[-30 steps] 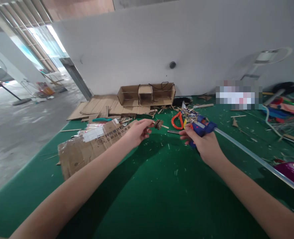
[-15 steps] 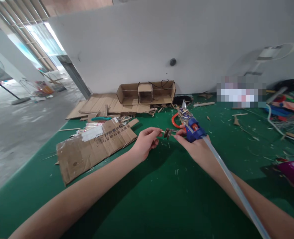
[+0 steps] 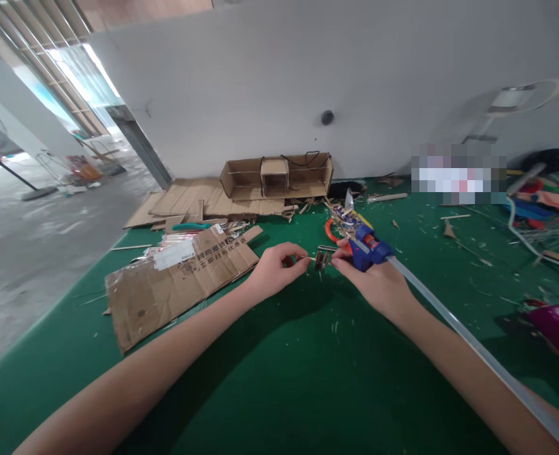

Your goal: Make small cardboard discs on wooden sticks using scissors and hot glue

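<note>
My left hand (image 3: 283, 266) is closed in a pinch on a thin wooden stick (image 3: 312, 258). A small dark brown piece (image 3: 321, 260), layered and perhaps cardboard, sits at the stick's right end, between my two hands. My right hand (image 3: 372, 278) is closed around a blue glue gun (image 3: 368, 246), its handle mostly hidden in the palm. From the gun's back a long clear glue stick (image 3: 443, 308) runs over my right forearm. The thumb and a finger of that hand come together close to the brown piece; whether they touch it is unclear.
Behind my hands lie orange-handled scissors (image 3: 331, 230) and cardboard scraps. A printed cardboard sheet (image 3: 165, 297) lies left, beside teal-handled pliers (image 3: 191, 226). An open cardboard box (image 3: 246, 180) stands against the wall. At the right are a purple object (image 3: 556, 328) and a cluttered pile (image 3: 544, 208).
The brown piece has turned and dropped slightly. My left hand has moved a little right. The glue gun has tilted, and its glue stick's rear end has swung to the right.
</note>
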`<action>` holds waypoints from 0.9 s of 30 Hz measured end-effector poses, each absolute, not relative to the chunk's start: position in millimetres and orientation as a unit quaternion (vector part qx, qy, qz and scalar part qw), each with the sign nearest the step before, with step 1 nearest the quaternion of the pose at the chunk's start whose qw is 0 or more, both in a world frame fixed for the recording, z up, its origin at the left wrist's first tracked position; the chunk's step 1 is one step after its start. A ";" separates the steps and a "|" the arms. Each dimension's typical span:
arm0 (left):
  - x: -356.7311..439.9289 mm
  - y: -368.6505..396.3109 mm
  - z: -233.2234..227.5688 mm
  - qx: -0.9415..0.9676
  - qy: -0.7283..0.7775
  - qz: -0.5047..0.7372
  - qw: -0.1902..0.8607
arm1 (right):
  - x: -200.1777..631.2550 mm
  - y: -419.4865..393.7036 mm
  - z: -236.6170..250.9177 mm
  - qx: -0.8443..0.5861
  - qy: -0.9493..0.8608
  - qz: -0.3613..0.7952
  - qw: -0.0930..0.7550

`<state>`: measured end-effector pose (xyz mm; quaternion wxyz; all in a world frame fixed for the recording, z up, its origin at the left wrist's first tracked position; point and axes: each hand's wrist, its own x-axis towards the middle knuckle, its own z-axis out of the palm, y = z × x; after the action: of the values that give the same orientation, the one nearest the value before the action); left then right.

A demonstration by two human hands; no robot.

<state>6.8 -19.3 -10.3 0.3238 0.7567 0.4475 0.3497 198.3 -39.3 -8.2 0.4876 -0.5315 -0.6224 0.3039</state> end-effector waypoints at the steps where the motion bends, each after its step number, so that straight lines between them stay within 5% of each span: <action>1: 4.8 -18.0 -8.6 0.776 0.441 0.346 0.291 | 198.6 -39.5 -8.3 -0.533 -0.623 0.306 0.483; 12: -2.0 -15.2 -10.5 0.850 0.357 0.345 0.177 | 197.7 -41.9 2.5 -0.550 -0.620 0.315 0.462; 27: 0.6 -23.4 -19.8 0.855 0.345 0.339 0.188 | 199.6 -42.2 2.7 -0.539 -0.619 0.350 0.451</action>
<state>0.6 -23.4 -19.8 0.1884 0.8547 0.3446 0.3394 199.6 -42.2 2.7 0.4510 -0.5393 -0.6189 0.3503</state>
